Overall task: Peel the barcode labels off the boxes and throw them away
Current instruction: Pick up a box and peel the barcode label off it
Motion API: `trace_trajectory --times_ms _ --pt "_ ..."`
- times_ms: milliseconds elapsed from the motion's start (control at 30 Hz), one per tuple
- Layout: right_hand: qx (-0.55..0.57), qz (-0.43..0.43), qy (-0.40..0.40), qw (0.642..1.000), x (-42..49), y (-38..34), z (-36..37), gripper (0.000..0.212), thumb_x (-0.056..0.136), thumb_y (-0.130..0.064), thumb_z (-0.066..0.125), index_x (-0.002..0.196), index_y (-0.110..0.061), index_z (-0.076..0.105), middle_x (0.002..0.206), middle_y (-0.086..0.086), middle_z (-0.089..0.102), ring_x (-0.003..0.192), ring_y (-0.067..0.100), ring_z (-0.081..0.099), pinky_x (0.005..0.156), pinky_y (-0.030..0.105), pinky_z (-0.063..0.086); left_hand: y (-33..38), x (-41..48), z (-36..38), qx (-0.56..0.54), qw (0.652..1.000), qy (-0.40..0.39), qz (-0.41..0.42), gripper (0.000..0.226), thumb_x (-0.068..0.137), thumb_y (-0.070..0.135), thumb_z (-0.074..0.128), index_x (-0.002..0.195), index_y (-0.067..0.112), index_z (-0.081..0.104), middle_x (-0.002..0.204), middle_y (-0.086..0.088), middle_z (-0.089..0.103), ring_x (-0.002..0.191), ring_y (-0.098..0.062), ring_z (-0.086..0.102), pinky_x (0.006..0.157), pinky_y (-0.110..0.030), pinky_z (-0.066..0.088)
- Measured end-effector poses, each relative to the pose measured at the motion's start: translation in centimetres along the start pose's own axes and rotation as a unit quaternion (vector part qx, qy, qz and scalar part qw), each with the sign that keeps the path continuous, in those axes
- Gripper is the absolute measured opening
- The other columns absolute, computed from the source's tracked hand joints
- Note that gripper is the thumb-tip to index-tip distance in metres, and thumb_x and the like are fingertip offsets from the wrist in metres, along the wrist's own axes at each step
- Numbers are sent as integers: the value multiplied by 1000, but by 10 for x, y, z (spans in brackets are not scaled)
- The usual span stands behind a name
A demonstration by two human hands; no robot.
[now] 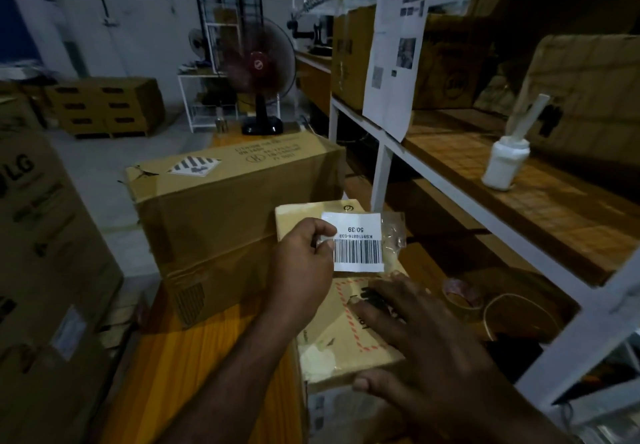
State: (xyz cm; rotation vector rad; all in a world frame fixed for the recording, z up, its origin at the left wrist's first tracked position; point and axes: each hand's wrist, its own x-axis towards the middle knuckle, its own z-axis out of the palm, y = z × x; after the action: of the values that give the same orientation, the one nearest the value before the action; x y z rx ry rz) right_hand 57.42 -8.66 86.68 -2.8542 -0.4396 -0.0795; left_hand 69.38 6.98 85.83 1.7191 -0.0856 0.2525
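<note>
One barcode label (358, 241) lifted, peel step near done — your left hand (304, 263) pinches its edge above small box (341, 308); right hand (433, 346) spread flat, pressing box. Next: pull label free, find bin — none visible.

the barcode label (356, 241) reads "50/39" and "ks9116816-038", and the carton (34, 201) at left says "lg".

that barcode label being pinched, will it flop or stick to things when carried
Likely floppy: the barcode label looks like thin paper, held only at one edge by the left hand. Probably very light. The crinkled clear film at its side suggests it may cling to the small box.
</note>
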Motion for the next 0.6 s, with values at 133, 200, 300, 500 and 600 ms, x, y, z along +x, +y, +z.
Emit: trace_trajectory --times_ms 133,200,300,500,600 --pt "-14 53 24 998 13 -31 17 79 78 -90 28 134 -41 54 149 -8 46 140 26 42 94 48 50 2 16 -14 -23 998 -47 -18 23 93 1 60 90 23 66 101 -5 69 92 -23 68 77 -43 58" --pt "-34 86 53 994 28 -55 26 75 76 -85 37 116 -30 68 129 0 64 121 33 60 77 46 58 2 26 -26 -36 996 -70 -29 23 92 -2 59 90 20 66 101 -13 68 88 -25 66 74 -39 55" --pt "-27 123 59 990 53 -91 36 73 71 -75 47 117 -21 68 130 10 63 121 41 57 72 51 59 0 36 -50 -47 994 -94 -37 22 92 -3 59 88 17 67 101 -20 69 85 -26 67 71 -38 56" --pt "28 69 -22 997 109 -131 43 88 87 -41 52 156 -16 3 164 12 -9 149 37 -18 121 47 5 -7 58 -96 27 995 -92 8 21 90 2 65 89 22 68 93 -16 70 80 -22 63 72 -41 55" --pt "39 46 -49 997 140 -141 48 93 85 -37 58 156 -12 3 164 12 -4 148 37 -18 120 47 17 -12 67 -119 11 998 -60 -4 22 91 1 63 90 22 67 91 -12 68 79 -19 62 66 -32 52"
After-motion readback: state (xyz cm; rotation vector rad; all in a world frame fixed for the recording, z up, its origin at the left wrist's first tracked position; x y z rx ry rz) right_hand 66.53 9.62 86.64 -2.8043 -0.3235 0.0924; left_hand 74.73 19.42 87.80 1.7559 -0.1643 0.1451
